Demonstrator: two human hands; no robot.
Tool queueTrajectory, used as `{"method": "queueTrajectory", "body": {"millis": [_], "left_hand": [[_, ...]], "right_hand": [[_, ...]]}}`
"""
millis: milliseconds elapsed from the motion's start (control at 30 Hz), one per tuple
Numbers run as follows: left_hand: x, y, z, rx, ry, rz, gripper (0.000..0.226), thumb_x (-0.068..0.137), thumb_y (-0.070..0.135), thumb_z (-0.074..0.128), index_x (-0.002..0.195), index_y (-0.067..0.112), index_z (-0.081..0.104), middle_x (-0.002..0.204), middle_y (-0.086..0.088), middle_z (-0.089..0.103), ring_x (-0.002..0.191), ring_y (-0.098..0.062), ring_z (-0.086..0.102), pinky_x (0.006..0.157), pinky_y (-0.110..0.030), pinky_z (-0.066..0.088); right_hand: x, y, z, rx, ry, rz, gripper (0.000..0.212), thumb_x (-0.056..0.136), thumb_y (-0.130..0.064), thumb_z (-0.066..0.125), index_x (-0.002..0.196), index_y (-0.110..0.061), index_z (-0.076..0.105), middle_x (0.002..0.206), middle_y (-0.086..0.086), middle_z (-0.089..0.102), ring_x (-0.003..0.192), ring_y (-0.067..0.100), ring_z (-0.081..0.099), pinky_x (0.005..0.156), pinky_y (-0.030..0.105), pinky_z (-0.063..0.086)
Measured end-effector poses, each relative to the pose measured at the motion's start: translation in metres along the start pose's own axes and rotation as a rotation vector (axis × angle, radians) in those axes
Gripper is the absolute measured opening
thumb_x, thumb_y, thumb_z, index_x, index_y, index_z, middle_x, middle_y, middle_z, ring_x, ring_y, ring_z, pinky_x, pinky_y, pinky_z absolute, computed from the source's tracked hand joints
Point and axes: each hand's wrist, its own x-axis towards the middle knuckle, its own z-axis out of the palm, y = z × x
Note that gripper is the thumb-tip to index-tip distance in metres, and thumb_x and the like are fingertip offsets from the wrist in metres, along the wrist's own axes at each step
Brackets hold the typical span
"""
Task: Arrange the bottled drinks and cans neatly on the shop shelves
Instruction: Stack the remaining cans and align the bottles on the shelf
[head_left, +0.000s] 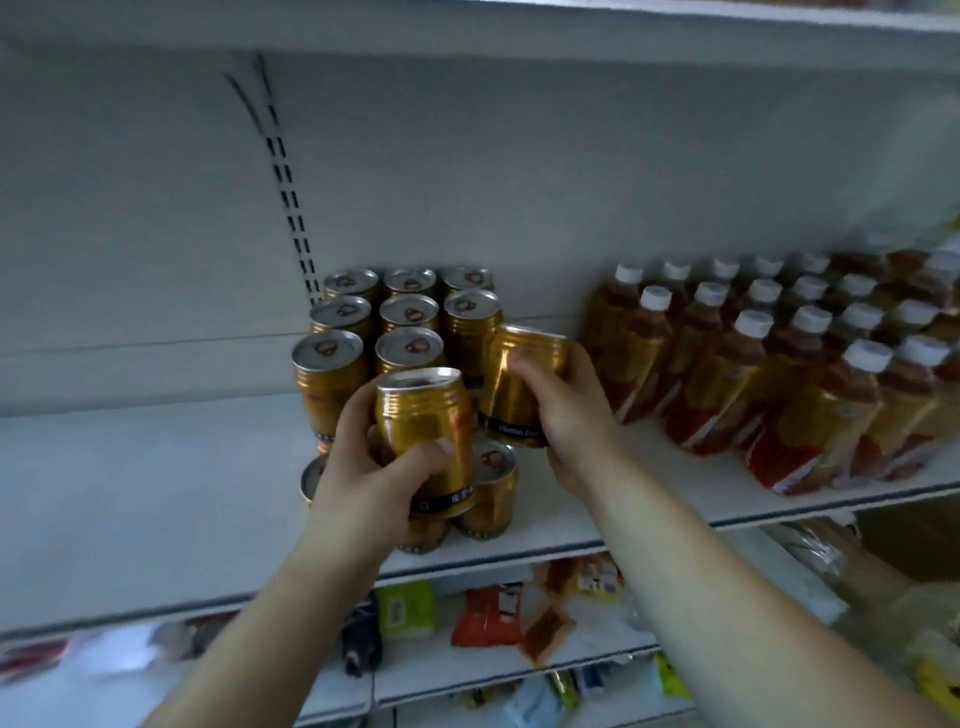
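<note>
shelf (156, 467): white, bare on the left half; stock sits centre and right, so the free room for more cans is left and near.
can block (410, 312): gold cans upright in three columns against the back wall, tops up; looks two layers high, upper cans resting on lower ones, since lower cans show at the near edge. Packed touching, probably to hold the stack steady.
near low cans (491, 493): single-height cans at the block's near edge, partly hidden under the left hand; likely the base for the next upper layer.
left hand (363, 478): wrapped round a gold can, thumb across the front, fingers behind; closed firm on it.
left can (423, 431): held upright, just above the near low cans; judged: being lined up to set on top of them.
right hand (566, 410): closed on a second gold can from the right side, fingers curled over its upper part.
right can (519, 384): tilted, top leaning right, just beside the block's right column; bottom looks off the shelf, contact unclear. Judged: going into the right column's gap.
bottles (753, 364): white-capped tea bottles in rows at right, leaning left from lens warp, apart from the cans; already ordered.
lower shelves (488, 613): mixed packets, blurred, not part of this step.
</note>
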Motion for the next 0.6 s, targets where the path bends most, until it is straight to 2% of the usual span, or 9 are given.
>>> {"method": "queueTrajectory", "body": {"millis": [100, 167, 233, 300, 400, 467, 533, 600], "left_hand": [[-0.009, 0.0, 0.002, 0.089, 0.143, 0.033, 0.055, 0.075, 0.005, 0.071, 0.101, 0.048, 0.051, 0.084, 0.017, 0.069, 0.079, -0.002, 0.066, 0.067, -0.03, 0.048], [-0.01, -0.002, -0.003, 0.137, 0.208, 0.06, 0.051, 0.072, 0.003, 0.073, 0.1, 0.041, 0.054, 0.085, 0.014, 0.07, 0.079, -0.002, 0.066, 0.069, -0.028, 0.048], [-0.012, -0.002, -0.01, 0.186, 0.247, 0.078, 0.054, 0.067, 0.006, 0.078, 0.109, 0.032, 0.055, 0.093, 0.008, 0.069, 0.086, -0.009, 0.066, 0.07, -0.028, 0.048], [-0.014, -0.002, -0.017, 0.236, 0.276, 0.104, 0.059, 0.067, 0.005, 0.079, 0.115, 0.026, 0.051, 0.096, 0.006, 0.066, 0.088, -0.009, 0.063, 0.067, -0.024, 0.047], [-0.012, -0.005, -0.03, 0.292, 0.301, 0.162, 0.066, 0.068, -0.001, 0.078, 0.12, 0.025, 0.045, 0.102, 0.008, 0.062, 0.091, -0.005, 0.06, 0.068, -0.021, 0.046], [-0.009, -0.009, -0.038, 0.305, 0.307, 0.179, 0.068, 0.069, 0.0, 0.078, 0.122, 0.026, 0.044, 0.104, 0.01, 0.061, 0.091, -0.002, 0.059, 0.067, -0.019, 0.046], [-0.006, -0.013, -0.044, 0.289, 0.3, 0.179, 0.068, 0.071, 0.001, 0.077, 0.124, 0.026, 0.043, 0.104, 0.01, 0.06, 0.09, 0.0, 0.059, 0.065, -0.016, 0.046], [-0.002, -0.017, -0.05, 0.294, 0.293, 0.196, 0.068, 0.071, 0.003, 0.077, 0.124, 0.027, 0.042, 0.104, 0.012, 0.06, 0.091, 0.0, 0.059, 0.068, -0.018, 0.047]], "right_hand": [[0.008, 0.0, -0.003, -0.062, -0.113, -0.049, 0.038, 0.08, -0.022, 0.075, 0.107, -0.035, 0.051, 0.107, -0.007, 0.063, 0.095, 0.007, 0.061, 0.082, 0.031, 0.053], [0.013, 0.002, -0.002, -0.107, -0.162, -0.067, 0.042, 0.078, -0.019, 0.077, 0.108, -0.035, 0.052, 0.106, -0.011, 0.064, 0.097, 0.005, 0.061, 0.087, 0.034, 0.052], [0.016, 0.005, 0.001, -0.151, -0.21, -0.072, 0.053, 0.076, -0.018, 0.08, 0.117, -0.033, 0.049, 0.109, -0.012, 0.063, 0.1, 0.004, 0.06, 0.092, 0.036, 0.05], [0.017, 0.009, 0.004, -0.202, -0.268, -0.086, 0.052, 0.075, -0.017, 0.08, 0.11, -0.04, 0.049, 0.106, -0.018, 0.06, 0.097, -0.001, 0.057, 0.094, 0.034, 0.047], [0.017, 0.012, 0.008, -0.246, -0.302, -0.126, 0.046, 0.078, -0.018, 0.078, 0.094, -0.048, 0.048, 0.096, -0.028, 0.055, 0.089, -0.013, 0.051, 0.086, 0.025, 0.043], [0.02, 0.014, 0.01, -0.271, -0.271, -0.159, 0.045, 0.079, -0.022, 0.077, 0.102, -0.047, 0.047, 0.102, -0.028, 0.055, 0.091, -0.013, 0.05, 0.081, 0.018, 0.04], [0.021, 0.018, 0.013, -0.323, -0.222, -0.168, 0.06, 0.077, -0.032, 0.078, 0.126, -0.043, 0.043, 0.123, -0.016, 0.055, 0.11, -0.001, 0.052, 0.092, 0.025, 0.042], [0.021, 0.021, 0.016, -0.355, -0.201, -0.169, 0.077, 0.069, -0.046, 0.077, 0.134, -0.045, 0.035, 0.138, -0.008, 0.049, 0.125, 0.012, 0.049, 0.104, 0.041, 0.041]]}}
